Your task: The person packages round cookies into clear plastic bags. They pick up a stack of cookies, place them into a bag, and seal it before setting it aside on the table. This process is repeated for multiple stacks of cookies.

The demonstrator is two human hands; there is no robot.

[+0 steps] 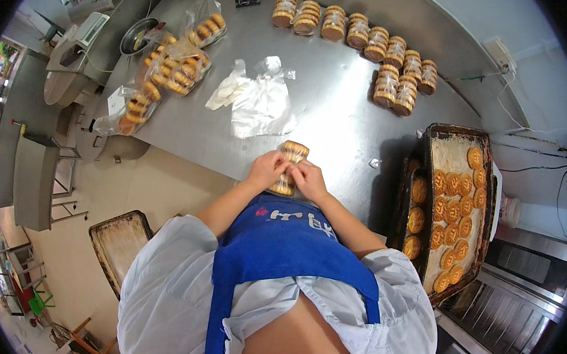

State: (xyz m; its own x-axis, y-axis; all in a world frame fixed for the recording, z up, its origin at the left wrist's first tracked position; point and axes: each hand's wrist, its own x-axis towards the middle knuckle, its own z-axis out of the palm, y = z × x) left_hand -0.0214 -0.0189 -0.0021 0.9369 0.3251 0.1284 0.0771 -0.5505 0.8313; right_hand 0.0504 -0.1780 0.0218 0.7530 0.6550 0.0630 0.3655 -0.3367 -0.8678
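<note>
Both hands meet over a stack of round pastries in a clear plastic bag (295, 149), lying at the near edge of the steel table. My left hand (268, 169) is at the left of the stack, its fingertips pinched at the bag's middle. From the right, my right hand (308, 179) pinches at the same place; the plastic between the fingertips is too small to make out. Beyond them lies a pile of thin clear plastic bags (262, 106), beside crumpled pale plastic gloves (228, 90). Bagged pastry stacks (334, 23) stand in a curved row along the table's back right.
Large bags of pastries (175, 68) and a metal bowl (138, 37) are at the back left. On the right, a dark-rimmed baking tray (453, 138) holds loose pastries, overlapping another tray. An empty baking tray (121, 244) is low at the left. A steel table (327, 93) spans the front.
</note>
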